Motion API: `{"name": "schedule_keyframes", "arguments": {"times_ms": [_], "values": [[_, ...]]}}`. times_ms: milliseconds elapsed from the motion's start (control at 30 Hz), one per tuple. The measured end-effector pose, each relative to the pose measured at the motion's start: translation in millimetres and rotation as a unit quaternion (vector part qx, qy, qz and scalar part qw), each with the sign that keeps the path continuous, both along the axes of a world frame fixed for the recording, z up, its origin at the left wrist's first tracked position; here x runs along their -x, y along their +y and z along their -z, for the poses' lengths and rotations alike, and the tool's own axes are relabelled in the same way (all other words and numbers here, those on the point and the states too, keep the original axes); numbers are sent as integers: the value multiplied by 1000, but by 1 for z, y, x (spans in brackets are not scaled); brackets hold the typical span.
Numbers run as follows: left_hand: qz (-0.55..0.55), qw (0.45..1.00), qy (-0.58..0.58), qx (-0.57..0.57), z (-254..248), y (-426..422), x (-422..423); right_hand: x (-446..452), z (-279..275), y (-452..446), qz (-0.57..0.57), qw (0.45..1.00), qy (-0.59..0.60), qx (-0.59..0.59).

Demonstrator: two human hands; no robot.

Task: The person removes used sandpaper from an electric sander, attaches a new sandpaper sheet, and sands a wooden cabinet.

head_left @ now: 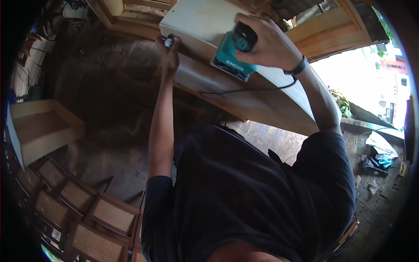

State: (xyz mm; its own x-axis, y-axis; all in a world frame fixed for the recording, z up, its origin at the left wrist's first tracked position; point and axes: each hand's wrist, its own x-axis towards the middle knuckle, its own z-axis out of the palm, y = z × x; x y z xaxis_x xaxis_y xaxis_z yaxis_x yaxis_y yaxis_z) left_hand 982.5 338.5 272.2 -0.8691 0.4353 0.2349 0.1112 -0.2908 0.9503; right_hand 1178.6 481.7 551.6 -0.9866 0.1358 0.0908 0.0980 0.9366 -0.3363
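A green power sander [231,59] with a black top rests at the near edge of a pale wooden panel [192,22]. My right hand [266,41] is wrapped round its top, with a dark band at the wrist. From the sander a black cable [244,90] runs across the front face of the wooden piece. At the panel's left corner, my left hand [169,49] is closed around a small dark and silvery thing that I cannot make out.
An open wooden drawer [43,144] lies at the left. Several chairs or frames with woven cane [113,214] fill the lower left. Wooden frames [327,37] stand behind the panel. White and blue cloth or plastic [382,150] lies on the floor at the right.
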Motion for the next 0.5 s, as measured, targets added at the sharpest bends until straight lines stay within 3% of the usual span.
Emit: {"name": "schedule_keyframes", "arguments": {"times_ms": [100, 167, 300, 500], "values": [[-14, 998, -34, 56, 7, -14, 35, 1, 4, -1, 20, 999, -28, 29], [-33, 999, -36, 5, 27, -18, 66, 1, 11, 1, 41, 997, -46, 35], [-40, 999, 26, 22, 77, -34, 133, -3, 35, 6, 70, 996, -47, 40], [-21, 999, 25, 20, 113, -53, 199, -21, 63, 8, 130, 990, -49, 35]]}}
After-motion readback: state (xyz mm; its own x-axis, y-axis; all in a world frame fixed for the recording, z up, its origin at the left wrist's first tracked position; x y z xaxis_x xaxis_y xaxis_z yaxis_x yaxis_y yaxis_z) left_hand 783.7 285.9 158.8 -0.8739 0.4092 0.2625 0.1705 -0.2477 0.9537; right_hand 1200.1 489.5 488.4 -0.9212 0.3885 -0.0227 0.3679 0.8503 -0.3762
